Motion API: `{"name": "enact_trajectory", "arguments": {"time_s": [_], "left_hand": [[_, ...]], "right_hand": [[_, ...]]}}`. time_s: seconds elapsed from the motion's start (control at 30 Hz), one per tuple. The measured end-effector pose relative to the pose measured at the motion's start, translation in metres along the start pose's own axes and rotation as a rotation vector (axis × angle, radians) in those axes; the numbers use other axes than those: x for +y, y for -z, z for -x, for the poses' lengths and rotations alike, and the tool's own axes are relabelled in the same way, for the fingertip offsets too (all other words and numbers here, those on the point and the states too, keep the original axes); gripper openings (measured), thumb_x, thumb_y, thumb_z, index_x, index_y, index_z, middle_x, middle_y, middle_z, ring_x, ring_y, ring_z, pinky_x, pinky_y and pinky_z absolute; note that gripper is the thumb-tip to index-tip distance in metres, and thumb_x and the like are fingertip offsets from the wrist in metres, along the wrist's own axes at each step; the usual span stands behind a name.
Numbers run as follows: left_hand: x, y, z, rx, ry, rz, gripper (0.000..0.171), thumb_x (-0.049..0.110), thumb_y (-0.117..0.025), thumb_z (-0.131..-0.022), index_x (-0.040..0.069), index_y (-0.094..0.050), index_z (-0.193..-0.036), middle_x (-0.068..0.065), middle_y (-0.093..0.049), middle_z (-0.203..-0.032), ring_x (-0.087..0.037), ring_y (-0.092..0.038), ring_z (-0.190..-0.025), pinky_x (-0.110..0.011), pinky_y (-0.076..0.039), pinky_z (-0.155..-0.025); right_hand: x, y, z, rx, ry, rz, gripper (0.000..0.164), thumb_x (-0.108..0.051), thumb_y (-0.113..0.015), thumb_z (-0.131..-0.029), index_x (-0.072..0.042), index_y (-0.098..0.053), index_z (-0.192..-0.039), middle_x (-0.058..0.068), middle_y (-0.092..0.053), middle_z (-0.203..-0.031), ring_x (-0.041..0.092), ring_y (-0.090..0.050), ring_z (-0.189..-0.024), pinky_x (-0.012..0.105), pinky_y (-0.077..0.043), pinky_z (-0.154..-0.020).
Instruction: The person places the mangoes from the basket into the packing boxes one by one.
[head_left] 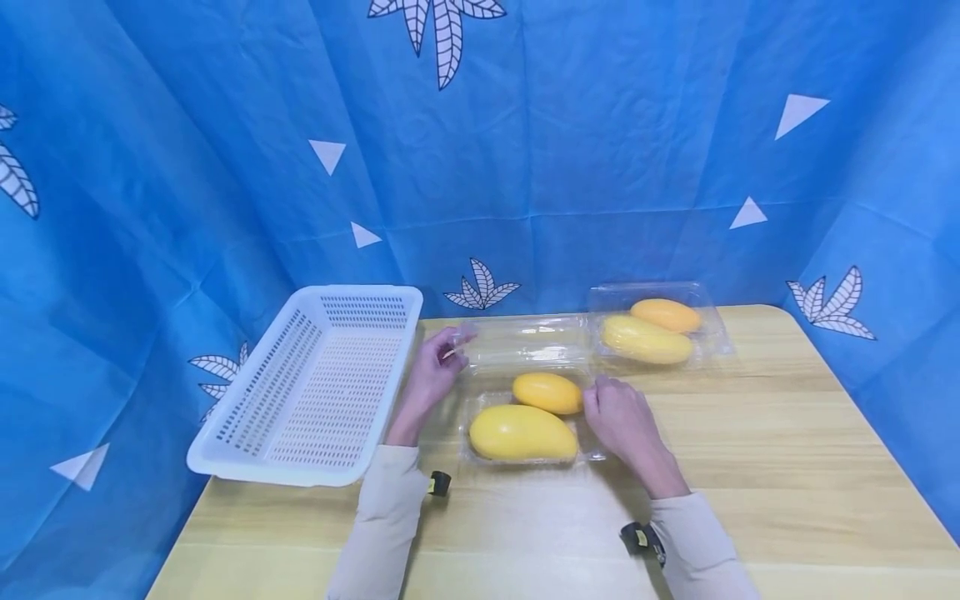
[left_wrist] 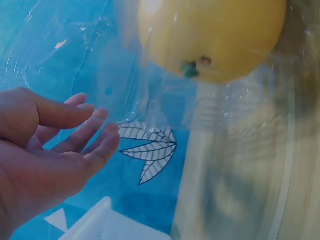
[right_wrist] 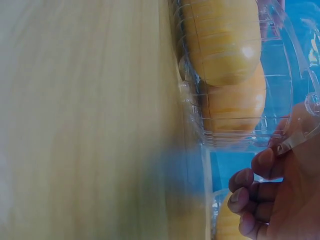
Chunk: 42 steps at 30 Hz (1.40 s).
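Observation:
A clear plastic clamshell box (head_left: 594,455) stands with its lid (head_left: 528,342) folded back, seen in the head view. Inside lie a large yellow mango (head_left: 522,433) and a smaller orange-yellow mango (head_left: 546,392). My left hand (head_left: 438,367) is at the lid's left end; in the left wrist view its fingers (left_wrist: 92,135) are loosely extended beside the clear plastic. At the box's right side, my right hand (head_left: 621,417) pinches the rim, with the thumb and fingertips (right_wrist: 265,160) at a clear edge in the right wrist view.
A white perforated basket (head_left: 405,367) stands to the left, close to the left forearm. Behind the right hand is another clear box (head_left: 708,312) with two mangoes (head_left: 647,339). A blue patterned curtain (head_left: 615,167) surrounds the wooden table (head_left: 787,467).

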<state>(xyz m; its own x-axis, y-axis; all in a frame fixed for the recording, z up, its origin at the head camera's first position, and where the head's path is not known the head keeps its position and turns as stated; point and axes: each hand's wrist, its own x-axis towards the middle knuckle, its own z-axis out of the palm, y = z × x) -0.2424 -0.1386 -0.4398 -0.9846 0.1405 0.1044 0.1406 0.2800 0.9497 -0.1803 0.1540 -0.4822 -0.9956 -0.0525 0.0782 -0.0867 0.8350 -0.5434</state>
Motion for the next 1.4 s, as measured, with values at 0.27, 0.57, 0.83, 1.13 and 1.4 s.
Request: {"name": "enact_trajectory", "arguments": {"time_s": [0.27,0.57,0.83,1.13,1.4], "left_hand": [[0.0,0.008,0.016,-0.129,-0.085,-0.142,0.052,-0.022,-0.057,-0.088,0.009,-0.065,-0.13,-0.008,-0.059,-0.143,-0.03,-0.052,-0.136,-0.037,-0.046,-0.109],[-0.002,0.011,0.026,-0.254,-0.294,-0.339,0.063,-0.025,-0.059,-0.085,0.007,-0.062,-0.139,-0.012,-0.053,-0.15,-0.032,-0.045,-0.142,-0.042,-0.042,-0.112],[-0.01,0.013,0.035,-0.236,-0.323,-0.398,0.065,-0.026,-0.064,-0.082,0.012,-0.066,-0.135,-0.009,-0.053,-0.152,-0.029,-0.045,-0.143,-0.042,-0.045,-0.11],[-0.01,0.007,0.037,-0.221,-0.39,-0.471,0.067,-0.027,-0.064,-0.078,0.008,-0.066,-0.134,-0.007,-0.054,-0.15,-0.028,-0.047,-0.142,-0.039,-0.041,-0.112],[-0.013,0.004,0.039,-0.191,-0.484,-0.526,0.07,-0.031,-0.062,-0.073,0.006,-0.065,-0.133,-0.012,-0.056,-0.147,-0.031,-0.05,-0.139,-0.039,-0.043,-0.112]], "right_hand": [[0.0,0.0,-0.001,-0.025,-0.006,-0.009,0.03,-0.021,-0.038,-0.107,-0.008,-0.055,-0.085,0.015,-0.06,-0.083,0.026,-0.053,-0.07,0.042,-0.049,-0.064],[0.003,-0.001,0.0,-0.065,0.016,-0.015,0.055,-0.035,-0.024,-0.112,-0.007,-0.036,-0.158,0.004,-0.047,-0.07,0.02,-0.049,-0.066,0.04,-0.048,-0.065],[0.009,0.004,0.003,-0.133,-0.016,-0.173,0.052,-0.033,-0.029,-0.112,0.003,-0.053,-0.142,0.008,-0.059,-0.078,0.023,-0.057,-0.068,0.047,-0.056,-0.069],[0.022,0.017,0.001,-0.193,0.009,-0.311,0.035,-0.028,-0.034,-0.112,-0.007,-0.056,-0.096,0.005,-0.055,-0.078,0.02,-0.054,-0.073,0.038,-0.05,-0.067],[0.025,0.03,0.0,-0.206,-0.05,-0.33,0.04,-0.029,-0.031,-0.112,-0.007,-0.056,-0.089,0.007,-0.056,-0.075,0.024,-0.054,-0.072,0.038,-0.048,-0.07]]}}
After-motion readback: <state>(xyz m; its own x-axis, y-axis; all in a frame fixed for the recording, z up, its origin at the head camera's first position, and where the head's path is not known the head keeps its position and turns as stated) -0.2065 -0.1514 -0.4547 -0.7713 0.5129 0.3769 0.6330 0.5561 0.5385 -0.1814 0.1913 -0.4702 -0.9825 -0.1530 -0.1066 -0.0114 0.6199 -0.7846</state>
